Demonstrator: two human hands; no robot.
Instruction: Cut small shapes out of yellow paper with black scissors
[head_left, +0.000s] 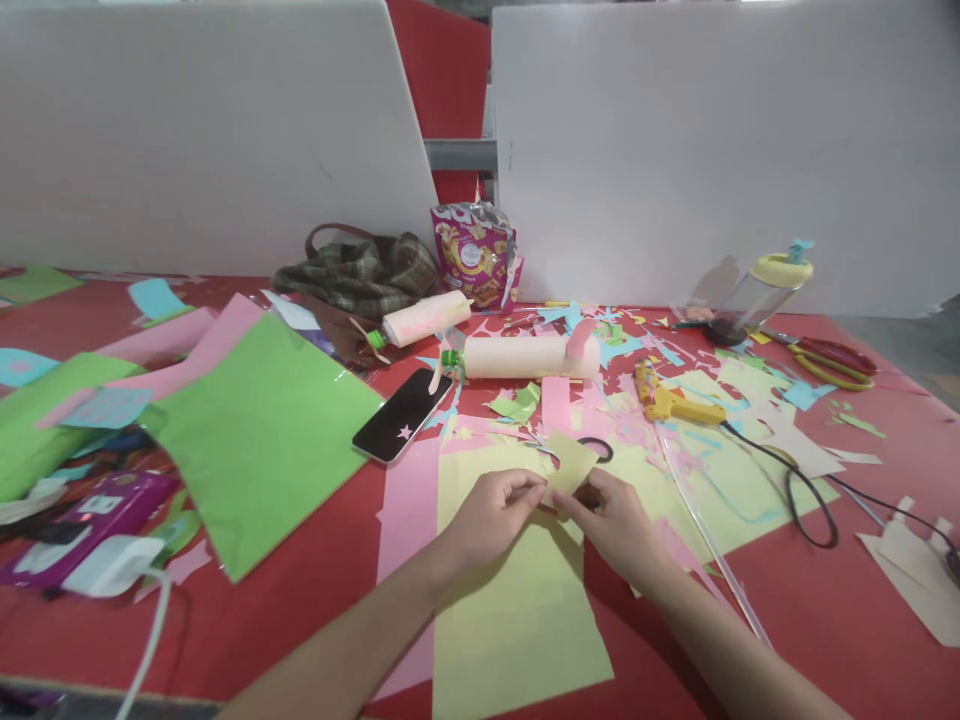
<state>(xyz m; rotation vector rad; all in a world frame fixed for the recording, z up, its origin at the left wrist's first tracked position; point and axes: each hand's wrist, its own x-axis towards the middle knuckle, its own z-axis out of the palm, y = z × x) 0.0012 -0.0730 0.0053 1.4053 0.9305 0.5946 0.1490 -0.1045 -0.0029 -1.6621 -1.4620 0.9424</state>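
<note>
Both hands meet over the middle of the red table. Between thumb and fingers, my left hand [495, 515] pinches the near left edge of a small pale yellow paper piece [571, 462], which has a rounded notch on its left side. My right hand [619, 525] grips the same piece from the right, fingers curled behind it. Just beyond lie scissors with a dark handle [598, 450], partly hidden by the piece. Below the hands is a larger pale yellow sheet [517, 620], overlapping a pink sheet [405, 560].
A phone [401, 415] and a paper-wrapped bottle [525, 357] lie ahead. Rightward are a yellow glue gun [679, 403] with a black cord, red-handled scissors [836, 358] and a clear jar [757, 300]. Green paper [262, 440] and a purple power strip [97, 520] are left.
</note>
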